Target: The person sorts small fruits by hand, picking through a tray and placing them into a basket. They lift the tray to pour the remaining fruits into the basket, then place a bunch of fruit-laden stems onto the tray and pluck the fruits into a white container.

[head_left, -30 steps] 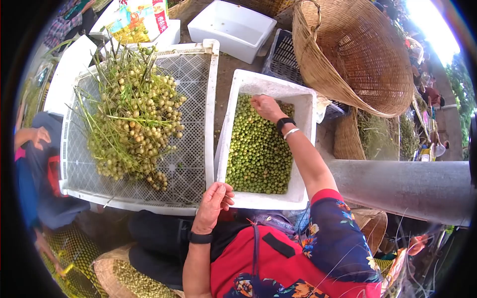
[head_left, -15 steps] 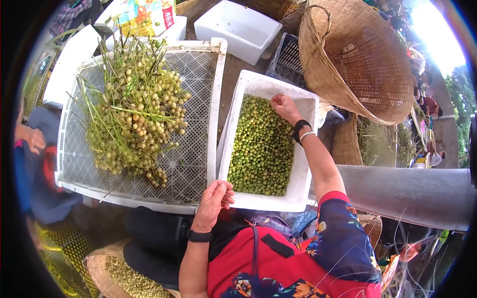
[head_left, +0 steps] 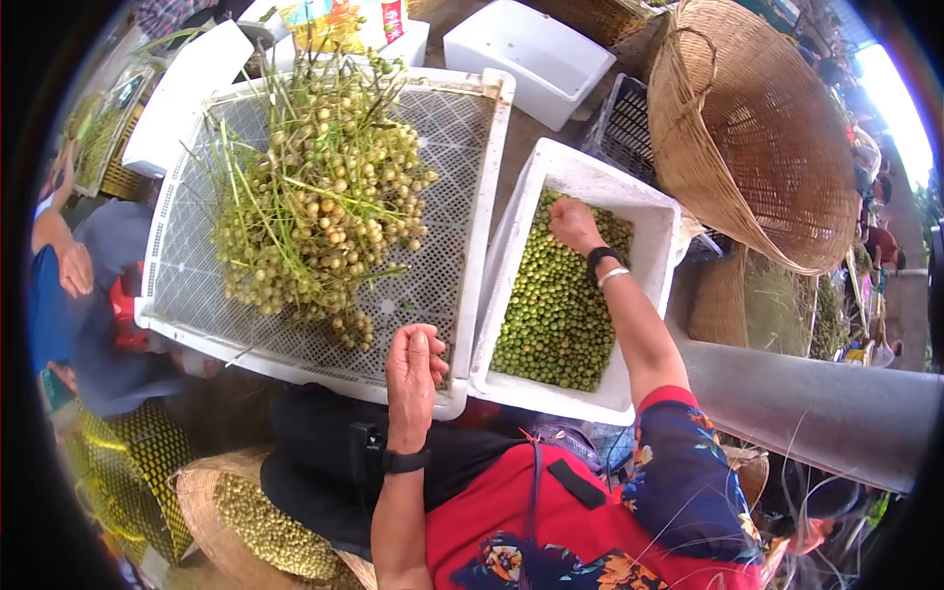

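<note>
My right hand (head_left: 576, 224) is closed at the upper part of the green fruit (head_left: 556, 305), which fills the bottom of a white foam box (head_left: 649, 285). What its fingers hold, if anything, is hidden. My left hand (head_left: 414, 366) is over the near right edge of a white-framed mesh tray (head_left: 462, 285), fingers curled together; anything between them is too small to make out. A big bunch of pale round fruit on green stems (head_left: 324, 206) lies on the tray, beyond my left hand.
A large woven basket (head_left: 777, 147) leans at the upper right beside a black crate (head_left: 629, 123). An empty white box (head_left: 531, 54) stands behind. A metal tube (head_left: 806, 403) runs right. Below left is a basket of pale fruit (head_left: 270, 531). Another person's hand (head_left: 76, 267) shows at far left.
The view has shifted, moving the tray and boxes rightward in the frame. My left hand has moved from the foam box's near corner to the tray's edge. My right hand stays at the green fruit, now more closed.
</note>
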`<state>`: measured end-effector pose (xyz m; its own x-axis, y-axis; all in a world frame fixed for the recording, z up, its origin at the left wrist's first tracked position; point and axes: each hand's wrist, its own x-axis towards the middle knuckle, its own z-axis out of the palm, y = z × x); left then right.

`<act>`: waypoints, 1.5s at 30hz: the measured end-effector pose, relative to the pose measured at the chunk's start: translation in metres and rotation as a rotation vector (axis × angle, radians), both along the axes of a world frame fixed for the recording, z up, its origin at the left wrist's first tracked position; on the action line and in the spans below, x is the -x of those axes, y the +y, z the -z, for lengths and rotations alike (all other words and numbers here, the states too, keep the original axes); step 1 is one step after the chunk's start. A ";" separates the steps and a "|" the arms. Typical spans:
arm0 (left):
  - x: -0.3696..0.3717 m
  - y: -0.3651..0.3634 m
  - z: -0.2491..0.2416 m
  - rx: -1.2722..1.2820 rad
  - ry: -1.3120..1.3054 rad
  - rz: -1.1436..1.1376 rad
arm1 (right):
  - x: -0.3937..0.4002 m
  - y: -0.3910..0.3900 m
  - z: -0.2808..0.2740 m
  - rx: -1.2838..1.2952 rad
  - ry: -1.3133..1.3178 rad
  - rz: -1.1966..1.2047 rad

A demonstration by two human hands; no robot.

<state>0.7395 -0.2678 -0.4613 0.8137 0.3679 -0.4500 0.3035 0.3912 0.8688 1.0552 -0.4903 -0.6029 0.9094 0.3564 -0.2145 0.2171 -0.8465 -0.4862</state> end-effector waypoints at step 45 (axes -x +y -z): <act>0.020 0.004 0.009 -0.080 0.040 0.185 | 0.057 -0.099 -0.014 1.057 -0.060 -0.350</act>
